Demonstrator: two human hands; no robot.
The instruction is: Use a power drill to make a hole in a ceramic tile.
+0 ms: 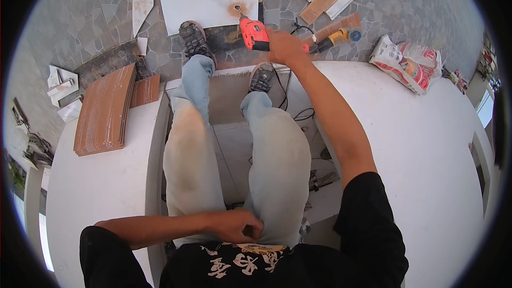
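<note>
Our right hand [285,47] grips red plastic drill [254,34] at white flat notched slab [194,1], near black shoes [192,38]. We judge drill weighty; slab stiff, brittle: hold edges. Left hand [238,226] curled, grip unclear.

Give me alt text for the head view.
The right hand holds a red drill close to a dusty hole in a white tile. The left hand is over the jeans; brown tiles are stacked at left.

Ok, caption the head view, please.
Right hand holds a red drill, its bit by a dust-ringed hole in a white tile.
</note>
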